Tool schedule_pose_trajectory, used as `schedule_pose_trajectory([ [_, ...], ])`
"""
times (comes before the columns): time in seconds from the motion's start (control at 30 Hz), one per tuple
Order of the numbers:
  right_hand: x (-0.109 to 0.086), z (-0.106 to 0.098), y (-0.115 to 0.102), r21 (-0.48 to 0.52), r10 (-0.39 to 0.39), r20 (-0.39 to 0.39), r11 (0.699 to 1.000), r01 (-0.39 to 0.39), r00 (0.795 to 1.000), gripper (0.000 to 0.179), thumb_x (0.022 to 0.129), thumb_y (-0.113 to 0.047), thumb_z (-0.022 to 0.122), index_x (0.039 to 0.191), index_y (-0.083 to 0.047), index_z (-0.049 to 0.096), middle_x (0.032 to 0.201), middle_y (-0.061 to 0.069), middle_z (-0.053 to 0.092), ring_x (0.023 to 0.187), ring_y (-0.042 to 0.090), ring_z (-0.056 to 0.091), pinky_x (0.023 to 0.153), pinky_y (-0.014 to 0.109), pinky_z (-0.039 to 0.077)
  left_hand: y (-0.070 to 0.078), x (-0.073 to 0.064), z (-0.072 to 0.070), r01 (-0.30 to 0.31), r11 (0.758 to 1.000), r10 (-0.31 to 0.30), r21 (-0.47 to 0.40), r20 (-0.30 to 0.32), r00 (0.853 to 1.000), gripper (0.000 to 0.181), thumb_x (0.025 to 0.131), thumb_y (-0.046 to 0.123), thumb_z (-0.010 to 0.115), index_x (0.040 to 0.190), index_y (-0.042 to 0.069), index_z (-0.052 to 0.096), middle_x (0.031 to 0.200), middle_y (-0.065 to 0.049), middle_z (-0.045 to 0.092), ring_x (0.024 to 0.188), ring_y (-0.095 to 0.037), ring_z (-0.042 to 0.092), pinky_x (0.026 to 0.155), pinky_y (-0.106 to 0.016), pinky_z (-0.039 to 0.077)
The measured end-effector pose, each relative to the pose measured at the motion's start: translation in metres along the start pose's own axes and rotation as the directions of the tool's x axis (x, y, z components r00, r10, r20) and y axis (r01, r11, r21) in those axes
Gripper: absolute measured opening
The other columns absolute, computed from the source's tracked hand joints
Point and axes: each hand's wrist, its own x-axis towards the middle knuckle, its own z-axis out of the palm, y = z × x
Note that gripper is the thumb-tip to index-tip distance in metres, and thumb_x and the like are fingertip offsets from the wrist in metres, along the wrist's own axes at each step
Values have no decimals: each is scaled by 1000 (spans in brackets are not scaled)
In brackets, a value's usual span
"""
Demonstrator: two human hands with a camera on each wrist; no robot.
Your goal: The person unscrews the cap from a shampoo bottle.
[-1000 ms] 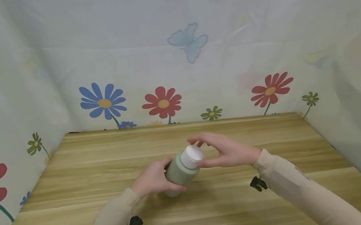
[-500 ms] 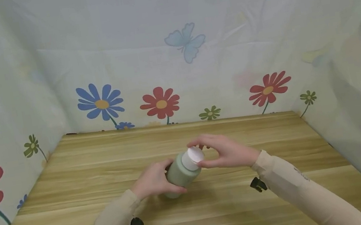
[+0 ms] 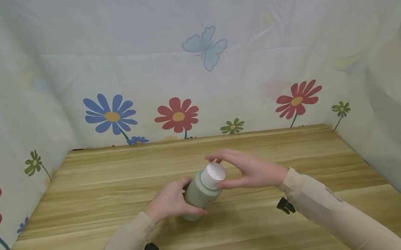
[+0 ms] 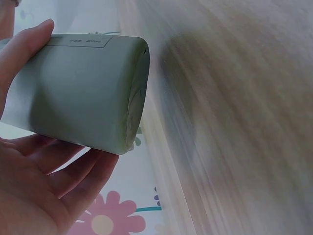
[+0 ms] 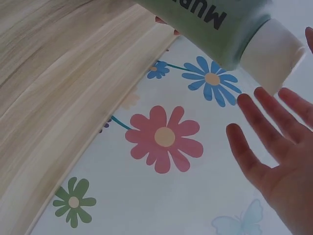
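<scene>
A pale green bottle [image 3: 200, 192] with a white cap [image 3: 213, 175] leans in mid-table, its capped end tilted up to the right. Around its body curl the fingers and thumb of my left hand [image 3: 171, 200]. The left wrist view shows the bottle's base [image 4: 133, 98] raised off the wood, with small print along its side. At the cap is my right hand [image 3: 252, 169], thumb at its near side and fingers extended over its far side. In the right wrist view those fingers [image 5: 271, 125] are spread, fingertips right by the cap's edge. Dark lettering [image 5: 200, 12] shows on the bottle there.
The wood-grain table [image 3: 121, 172] lies beneath both hands. White cloth [image 3: 136, 65] printed with flowers and butterflies rises behind it and along both sides. Each sleeve has a dark wrist fitting [image 3: 286, 205] below it.
My right fingers have lifted slightly from the cap since half a second ago, when they lay closer round it. The left hand and bottle stay in place; the view has shifted slightly.
</scene>
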Motion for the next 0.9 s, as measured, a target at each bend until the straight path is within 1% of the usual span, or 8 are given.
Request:
schedule_pose_trajectory([
  [0.1,2,3,-2,-27,31,-7,999,-31,999,64,85,-35,73,139,-13,47,131,1,59,113,11,57,98,36,50,0,-1,0,11,1000,-11,6,-3,1000,71,60,43,89,117,13,60,104,1,68,89,-12,63,77,-33,52],
  [0.2,4,5,-4,-48,59,-9,997,-59,998,60,87,-36,71,137,-14,49,127,-1,61,112,10,58,97,35,50,0,-1,0,16,1000,-16,7,-2,1000,70,61,43,89,117,13,60,105,1,68,90,-12,62,78,-34,53],
  [0.37,2,5,-5,-67,74,1,995,-73,997,51,88,-32,70,132,-13,53,122,-1,63,107,11,60,94,35,52,-1,0,2,9,1000,-9,3,16,1000,67,63,44,88,116,14,60,106,1,68,91,-13,62,81,-37,53],
  [0.6,-1,2,-6,-73,18,50,997,-14,999,49,88,-20,70,132,-10,51,128,3,61,115,16,59,98,37,51,0,-1,4,12,1000,-12,-10,34,999,71,64,44,87,120,13,59,110,-1,68,94,-16,62,83,-39,53],
  [0.73,-1,1,-6,-70,-27,69,997,32,997,47,87,-16,69,130,-10,51,128,3,60,115,16,58,97,36,51,0,-1,3,9,1000,-8,-28,43,999,69,64,44,87,119,14,59,110,0,67,95,-15,62,84,-39,53],
  [0.9,1,0,-4,-71,-128,83,988,134,988,47,86,-9,68,129,-10,51,128,2,57,117,16,55,99,36,50,-1,-2,3,11,999,-9,-45,55,998,65,65,43,87,117,15,59,110,1,67,95,-14,62,85,-39,53],
])
